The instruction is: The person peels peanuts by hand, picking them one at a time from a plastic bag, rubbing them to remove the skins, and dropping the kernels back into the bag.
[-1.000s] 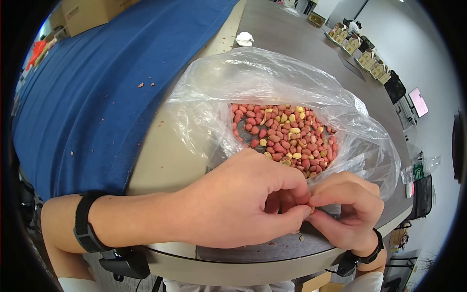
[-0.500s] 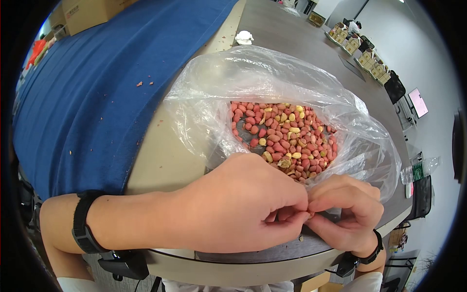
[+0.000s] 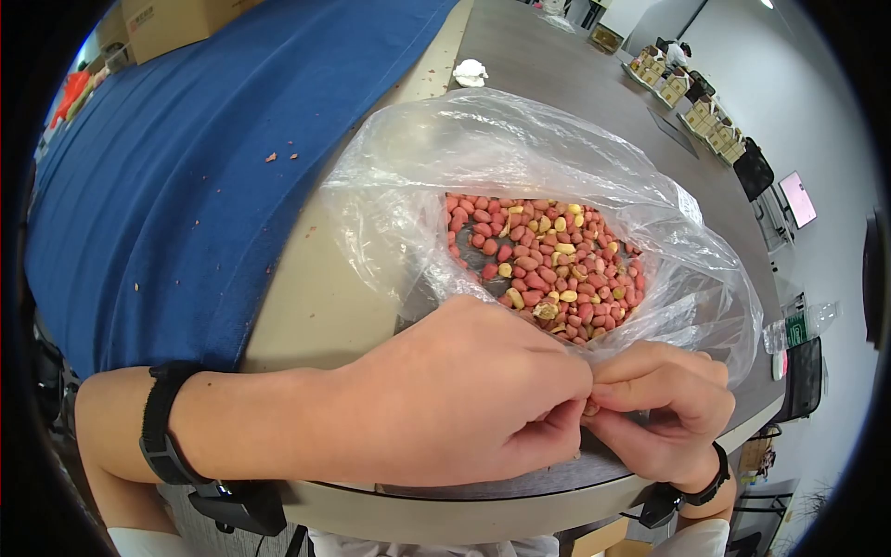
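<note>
My left hand (image 3: 464, 395) is closed, its fingers curled and its thumb tucked low, with the fingertips meeting those of my right hand. In a pinch, my right hand (image 3: 664, 404) grips a small peanut (image 3: 591, 408), of which only a bit shows between the fingertips. Just beyond both hands lies an open clear plastic bag (image 3: 529, 139). Many red-skinned peanuts (image 3: 529, 263) are spread inside it, some of them bare and yellowish. My left wrist hides the bag's near edge.
A blue cloth (image 3: 186, 204) covers the left side, with skin crumbs on it. A crumpled white tissue (image 3: 471, 72) sits behind the bag on the dark table (image 3: 520, 42). At far left stands a cardboard box (image 3: 172, 26); a plastic bottle (image 3: 803, 325) is at right.
The left fingers have curled in more and the thumb has drawn back slightly at the peanut. The right hand keeps its pinch. The whole view has shifted a little.
</note>
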`<move>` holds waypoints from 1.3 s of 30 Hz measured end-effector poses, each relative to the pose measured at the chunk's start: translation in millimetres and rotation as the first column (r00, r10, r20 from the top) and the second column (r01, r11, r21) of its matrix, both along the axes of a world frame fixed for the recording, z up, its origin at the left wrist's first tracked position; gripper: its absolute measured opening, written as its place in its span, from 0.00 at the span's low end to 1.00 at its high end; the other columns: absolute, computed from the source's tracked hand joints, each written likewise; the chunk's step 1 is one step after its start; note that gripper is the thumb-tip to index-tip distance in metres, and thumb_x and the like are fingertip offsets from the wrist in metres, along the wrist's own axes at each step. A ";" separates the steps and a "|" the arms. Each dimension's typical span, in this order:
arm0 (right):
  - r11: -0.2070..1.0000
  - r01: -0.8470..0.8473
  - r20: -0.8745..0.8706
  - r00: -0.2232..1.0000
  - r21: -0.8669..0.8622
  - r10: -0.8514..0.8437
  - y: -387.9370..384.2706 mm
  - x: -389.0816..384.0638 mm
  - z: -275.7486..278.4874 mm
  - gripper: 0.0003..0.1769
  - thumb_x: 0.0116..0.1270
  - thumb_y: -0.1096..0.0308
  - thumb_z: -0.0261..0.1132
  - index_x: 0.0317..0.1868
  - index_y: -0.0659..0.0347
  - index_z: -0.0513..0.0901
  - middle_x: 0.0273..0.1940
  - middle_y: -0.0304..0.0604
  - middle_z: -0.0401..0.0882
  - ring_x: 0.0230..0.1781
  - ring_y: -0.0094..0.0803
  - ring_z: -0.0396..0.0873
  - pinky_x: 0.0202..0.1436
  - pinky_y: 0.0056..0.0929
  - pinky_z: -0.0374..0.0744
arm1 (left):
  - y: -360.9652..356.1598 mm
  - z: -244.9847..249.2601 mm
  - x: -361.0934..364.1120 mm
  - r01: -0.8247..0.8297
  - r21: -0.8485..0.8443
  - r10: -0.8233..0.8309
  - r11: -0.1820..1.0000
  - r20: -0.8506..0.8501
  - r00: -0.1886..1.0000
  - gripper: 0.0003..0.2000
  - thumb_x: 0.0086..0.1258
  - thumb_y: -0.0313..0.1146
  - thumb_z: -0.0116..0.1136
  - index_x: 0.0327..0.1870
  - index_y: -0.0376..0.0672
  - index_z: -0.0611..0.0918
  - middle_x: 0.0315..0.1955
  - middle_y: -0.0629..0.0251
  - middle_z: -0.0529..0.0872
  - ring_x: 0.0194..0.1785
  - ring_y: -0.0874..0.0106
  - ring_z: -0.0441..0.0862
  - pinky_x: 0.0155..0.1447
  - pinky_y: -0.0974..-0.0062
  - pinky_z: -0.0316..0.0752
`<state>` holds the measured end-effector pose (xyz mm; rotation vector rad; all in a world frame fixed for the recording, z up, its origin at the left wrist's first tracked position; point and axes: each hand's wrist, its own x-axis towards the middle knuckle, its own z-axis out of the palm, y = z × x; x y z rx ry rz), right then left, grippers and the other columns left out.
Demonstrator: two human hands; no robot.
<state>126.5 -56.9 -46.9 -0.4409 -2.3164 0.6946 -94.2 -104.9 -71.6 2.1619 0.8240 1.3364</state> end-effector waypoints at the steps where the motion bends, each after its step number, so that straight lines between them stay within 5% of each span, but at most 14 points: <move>1: 1.000 0.001 0.001 1.000 0.001 -0.001 -0.2 0.3 0.4 0.13 0.46 0.83 0.77 0.35 0.64 0.88 0.33 0.43 0.88 0.26 0.30 0.85 0.26 0.22 0.80 | -0.8 0.5 -0.6 0.001 0.001 -0.001 1.000 0.001 1.000 0.05 0.55 0.22 0.69 0.31 0.40 0.84 0.22 0.65 0.82 0.23 0.66 0.80 0.28 0.71 0.76; 3: 1.000 0.008 0.013 1.000 -0.005 -0.008 -0.6 0.1 1.8 0.13 0.46 0.83 0.77 0.35 0.63 0.88 0.33 0.43 0.88 0.26 0.30 0.85 0.26 0.22 0.80 | -2.4 6.3 -3.3 0.031 -0.161 -0.033 0.986 -0.011 0.999 0.05 0.56 0.22 0.70 0.31 0.39 0.84 0.22 0.65 0.82 0.24 0.66 0.81 0.28 0.72 0.75; 22: 1.000 -0.017 0.013 1.000 0.012 0.017 -0.7 -0.9 -0.5 0.12 0.47 0.83 0.77 0.34 0.64 0.88 0.33 0.43 0.88 0.25 0.31 0.84 0.27 0.23 0.80 | 1.8 -1.6 -1.5 0.037 0.001 -0.037 0.999 0.004 0.999 0.05 0.56 0.21 0.68 0.31 0.40 0.84 0.21 0.64 0.81 0.22 0.66 0.80 0.26 0.72 0.75; 31: 0.999 0.004 -0.006 1.000 -0.046 -0.004 -2.2 -0.2 1.0 0.13 0.48 0.84 0.77 0.35 0.65 0.88 0.33 0.45 0.88 0.26 0.30 0.85 0.27 0.22 0.80 | 1.9 3.7 -2.7 0.077 -0.157 -0.070 0.985 0.048 0.996 0.03 0.61 0.23 0.69 0.32 0.39 0.85 0.18 0.65 0.80 0.20 0.72 0.79 0.23 0.75 0.71; 39: 1.000 -0.017 0.004 1.000 0.021 0.017 -2.8 -3.0 1.9 0.13 0.46 0.84 0.77 0.34 0.65 0.88 0.32 0.45 0.88 0.25 0.31 0.85 0.28 0.22 0.80 | 1.5 -0.7 -1.4 0.054 -0.049 -0.054 0.997 0.003 0.999 0.04 0.57 0.22 0.69 0.30 0.40 0.84 0.22 0.64 0.82 0.23 0.64 0.80 0.27 0.70 0.74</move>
